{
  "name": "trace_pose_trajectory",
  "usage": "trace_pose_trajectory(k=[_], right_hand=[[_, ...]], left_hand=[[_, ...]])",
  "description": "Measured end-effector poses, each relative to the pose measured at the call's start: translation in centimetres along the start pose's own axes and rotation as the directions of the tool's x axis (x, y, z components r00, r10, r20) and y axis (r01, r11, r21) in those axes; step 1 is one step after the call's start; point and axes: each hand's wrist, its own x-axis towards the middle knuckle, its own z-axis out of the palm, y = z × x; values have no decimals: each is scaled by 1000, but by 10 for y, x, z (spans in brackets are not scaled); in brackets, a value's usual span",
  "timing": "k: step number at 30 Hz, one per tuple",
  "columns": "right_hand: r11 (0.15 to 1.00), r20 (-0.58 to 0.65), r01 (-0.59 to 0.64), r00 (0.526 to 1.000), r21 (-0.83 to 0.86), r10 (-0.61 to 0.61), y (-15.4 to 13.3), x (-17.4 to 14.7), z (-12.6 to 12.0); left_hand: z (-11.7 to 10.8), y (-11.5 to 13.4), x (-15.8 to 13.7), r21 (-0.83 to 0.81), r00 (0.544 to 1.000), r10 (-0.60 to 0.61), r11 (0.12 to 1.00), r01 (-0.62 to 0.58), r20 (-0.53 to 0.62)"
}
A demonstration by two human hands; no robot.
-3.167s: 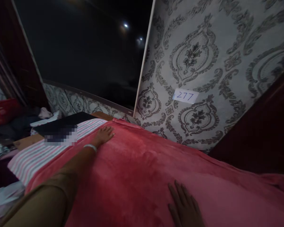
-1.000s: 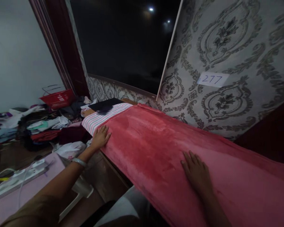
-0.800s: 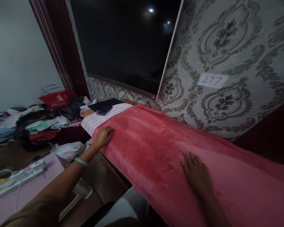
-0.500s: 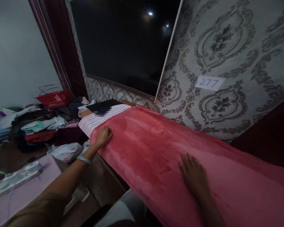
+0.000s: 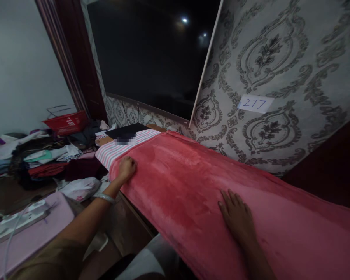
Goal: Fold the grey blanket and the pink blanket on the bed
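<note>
A long pink-red plush blanket lies spread over a table, fairly smooth, its far left end bordering a pink, white and grey striped cloth. My left hand rests on the blanket near that border with its fingers curled in like a fist. Whether a bit of fabric is caught inside it is hidden. Flat on the blanket's middle, towards the front, my right hand lies open with fingers extended and a little apart.
Behind the table are a large dark television and a patterned wall with a paper marked 277. A black flat object sits beyond the striped cloth. Piled clothes, a red basket and a power strip are at left.
My left hand's fingers have curled in more tightly. My right hand stays flat on the blanket, and the view has shifted slightly.
</note>
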Motion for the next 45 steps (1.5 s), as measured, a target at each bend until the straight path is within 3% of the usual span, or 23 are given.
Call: trace_pose_trajectory(k=[10, 16, 19, 21, 25, 28, 31, 34, 39, 45], right_hand=[[1000, -5, 3, 1000, -2, -3, 0, 0, 0], [1000, 38, -14, 999, -5, 14, -1, 0, -3], [1000, 35, -8, 999, -9, 8, -1, 0, -4], [1000, 28, -3, 1000, -7, 3, 0, 0, -3], [1000, 14, 4, 1000, -15, -3, 2, 0, 2], [1000, 6, 11, 1000, -11, -11, 4, 1, 6], [1000, 8, 7, 1000, 5, -7, 5, 1, 9], [1000, 2, 3, 1000, 3, -3, 6, 2, 9], [999, -4, 11, 1000, -31, -11, 5, 1, 7], [1000, 0, 5, 1000, -14, -5, 4, 2, 6]], left_hand=[[-7, -11, 11, -305, 996, -65, 949, 79, 58], [-11, -12, 9, -441, 993, -121, 891, 112, 8], [-26, -26, -2, -498, 991, -135, 861, 104, -25], [-44, -46, -13, -432, 983, -182, 888, 156, -20], [-84, -93, -39, -68, 930, -366, 929, 363, -30], [-96, -107, -51, 90, 944, -318, 941, 325, -86], [-85, -93, -43, 95, 995, -95, 991, 98, -31], [-60, -65, -22, -34, 999, 49, 998, -50, -17], [-27, -38, 3, -53, 998, 63, 997, -64, -21], [-25, -38, 8, -47, 996, 81, 996, -80, 20]])
